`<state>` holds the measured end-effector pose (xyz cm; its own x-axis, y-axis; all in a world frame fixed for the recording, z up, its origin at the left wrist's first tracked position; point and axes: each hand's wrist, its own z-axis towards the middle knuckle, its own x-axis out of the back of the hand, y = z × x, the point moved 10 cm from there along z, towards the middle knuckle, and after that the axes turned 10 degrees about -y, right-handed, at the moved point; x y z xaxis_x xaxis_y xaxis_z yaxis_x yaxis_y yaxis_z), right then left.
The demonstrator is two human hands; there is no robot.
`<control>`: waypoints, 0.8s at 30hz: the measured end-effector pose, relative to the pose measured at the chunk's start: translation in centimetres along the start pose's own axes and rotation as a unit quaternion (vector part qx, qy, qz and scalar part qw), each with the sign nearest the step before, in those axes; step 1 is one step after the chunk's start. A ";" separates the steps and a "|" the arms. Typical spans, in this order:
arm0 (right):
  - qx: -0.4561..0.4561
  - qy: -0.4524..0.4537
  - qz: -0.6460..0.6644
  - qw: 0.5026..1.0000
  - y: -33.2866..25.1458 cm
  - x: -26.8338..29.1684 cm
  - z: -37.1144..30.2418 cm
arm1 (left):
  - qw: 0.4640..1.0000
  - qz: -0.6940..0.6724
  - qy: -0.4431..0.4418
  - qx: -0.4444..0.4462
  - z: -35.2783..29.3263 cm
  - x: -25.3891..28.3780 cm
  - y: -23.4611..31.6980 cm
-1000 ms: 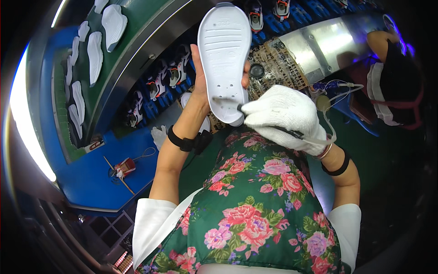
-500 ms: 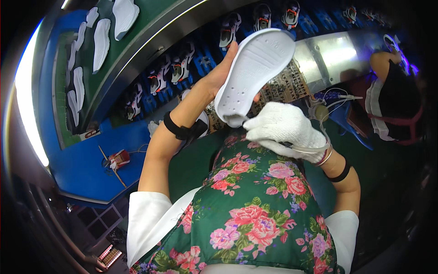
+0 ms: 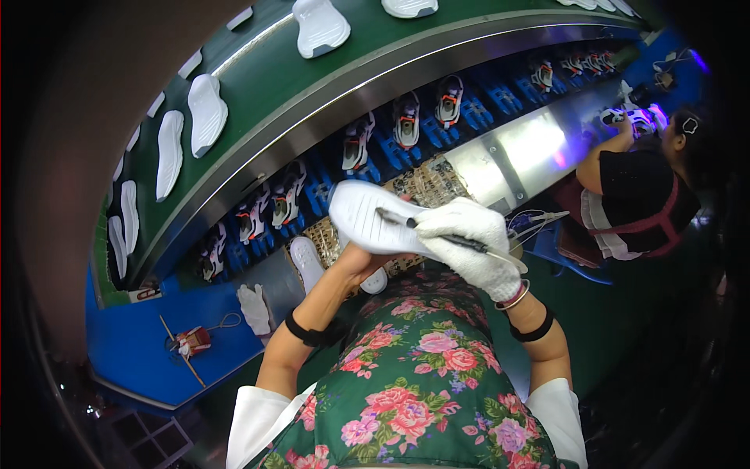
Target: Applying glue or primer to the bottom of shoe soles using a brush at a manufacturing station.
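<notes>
the white shoe sole (image 3: 373, 221) is held up above the floral apron (image 3: 414, 391), tilted with its ridged underside facing the camera. the left hand (image 3: 361, 258) grips it from below, fingers closed around its lower edge, a black band on that wrist. the right hand (image 3: 469, 242), in a white knit glove, lies just right of the sole and overlaps its right end; it is closed around a thin dark brush (image 3: 449, 238) whose tip rests on the sole's surface. beyond the sole, finished sneakers (image 3: 405, 119) sit in blue holders along a metal rail, and further past them more white soles (image 3: 206, 113) lie on a green conveyor belt (image 3: 266, 86). to the right of the sole another person (image 3: 641, 195) in a dark top works at the same line. below left of the sole, a blue tabletop (image 3: 133, 344) carries a small red tool.
</notes>
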<state>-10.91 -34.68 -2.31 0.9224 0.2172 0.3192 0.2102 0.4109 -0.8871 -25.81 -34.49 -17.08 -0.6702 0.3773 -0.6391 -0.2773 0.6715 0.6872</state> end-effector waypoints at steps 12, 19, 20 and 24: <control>0.074 0.078 -0.035 0.994 -3.5 1.4 -0.6 | 0.914 -0.391 -0.079 -0.077 -1.0 -0.5 -0.1; 0.123 0.083 -0.141 0.979 -6.1 2.4 0.8 | 0.858 -0.457 -0.222 -0.079 0.0 -7.1 1.3; 0.144 0.078 -0.166 0.973 -6.6 2.3 0.9 | 0.842 -0.451 -0.287 -0.079 -0.2 -8.5 2.0; 0.171 0.091 -0.260 0.946 -8.0 2.6 1.6 | 0.847 -0.490 -0.194 -0.067 0.2 -7.9 -0.1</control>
<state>-10.74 -36.00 6.11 0.7697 -0.2356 0.5934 0.5628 0.6892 -0.4563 -20.36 -37.46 -12.19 0.1958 -0.1205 -0.9732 -0.6623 0.7156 -0.2218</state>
